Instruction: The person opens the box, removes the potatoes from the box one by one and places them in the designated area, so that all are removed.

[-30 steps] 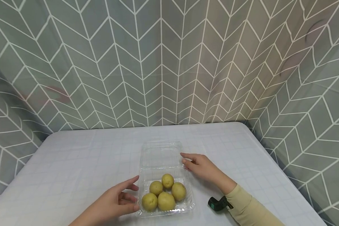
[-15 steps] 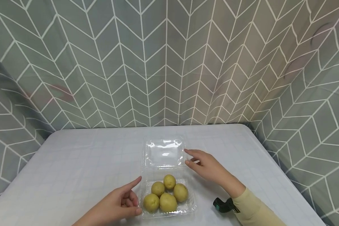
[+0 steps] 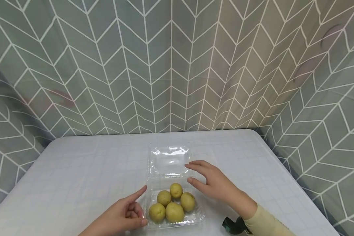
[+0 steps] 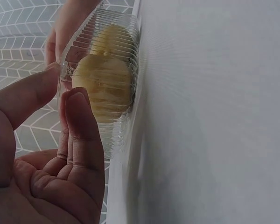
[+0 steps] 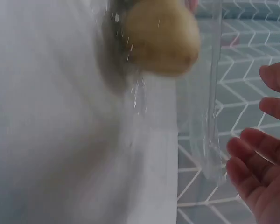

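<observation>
A clear plastic clamshell box point(image 3: 194, 220) lies on the table with its lid point(image 3: 168, 160) folded back on the far side. Several round, yellow-green fruits point(image 3: 175, 212), of a kind too plain to name, sit in its base. My left hand point(image 3: 122, 213) is at the box's left rim, thumb tip and index fingertip touching it, the other fingers bent in. In the left wrist view, the ribbed side wall point(image 4: 107, 88) shows close to those fingers. My right hand point(image 3: 216, 183) hovers by the hinge, fingers spread and holding nothing, its fingertips overlapping the lid's near right corner.
A white cloth covers the table point(image 3: 91, 170). Behind it and along both sides hangs a grey-green curtain point(image 3: 171, 72) with white zigzag lines. A black band with a small device point(image 3: 233, 226) is on the right wrist, below a beige sleeve point(image 3: 266, 223).
The lid has tipped further back and now catches glare. My right hand has left the lid's right edge and come nearer and leftward, fingers spreading. The left hand stays at the rim.
</observation>
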A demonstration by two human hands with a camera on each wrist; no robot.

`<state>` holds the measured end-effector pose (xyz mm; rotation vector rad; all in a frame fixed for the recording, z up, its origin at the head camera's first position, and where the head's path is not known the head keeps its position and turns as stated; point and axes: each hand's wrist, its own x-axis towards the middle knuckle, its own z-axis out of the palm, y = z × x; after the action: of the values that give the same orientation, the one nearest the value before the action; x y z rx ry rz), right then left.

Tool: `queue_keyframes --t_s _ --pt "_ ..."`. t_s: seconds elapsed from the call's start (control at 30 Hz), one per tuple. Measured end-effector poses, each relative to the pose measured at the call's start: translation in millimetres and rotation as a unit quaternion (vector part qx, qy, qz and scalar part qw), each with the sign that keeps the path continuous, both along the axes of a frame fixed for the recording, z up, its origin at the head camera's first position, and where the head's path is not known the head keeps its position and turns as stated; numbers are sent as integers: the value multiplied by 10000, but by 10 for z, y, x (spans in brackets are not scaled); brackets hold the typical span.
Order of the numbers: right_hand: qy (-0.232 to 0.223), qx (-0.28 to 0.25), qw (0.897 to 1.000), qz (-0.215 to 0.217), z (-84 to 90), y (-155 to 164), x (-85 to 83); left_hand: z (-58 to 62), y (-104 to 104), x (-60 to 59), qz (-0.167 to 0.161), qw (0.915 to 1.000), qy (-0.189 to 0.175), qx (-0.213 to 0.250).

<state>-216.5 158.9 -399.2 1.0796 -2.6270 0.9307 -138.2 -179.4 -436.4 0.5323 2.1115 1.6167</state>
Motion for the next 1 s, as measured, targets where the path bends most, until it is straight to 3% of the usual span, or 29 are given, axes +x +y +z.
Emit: queue_keyframes --t_s 0.33,0.53,0.73,1.0 --pt "-328 360 9929 1084 13 -181 123 0 2 -10 60 9996 -274 8" --pt "-439 367 9880 1437 -19 -278 149 -6 -2 -4 -30 10000 -47 10" --pt "-201 634 9863 1511 -64 -334 175 6 0 5 5 9999 -118 -14" --pt "81 1032 9862 1292 -92 -320 162 -1 0 -13 -12 9996 -268 -19"
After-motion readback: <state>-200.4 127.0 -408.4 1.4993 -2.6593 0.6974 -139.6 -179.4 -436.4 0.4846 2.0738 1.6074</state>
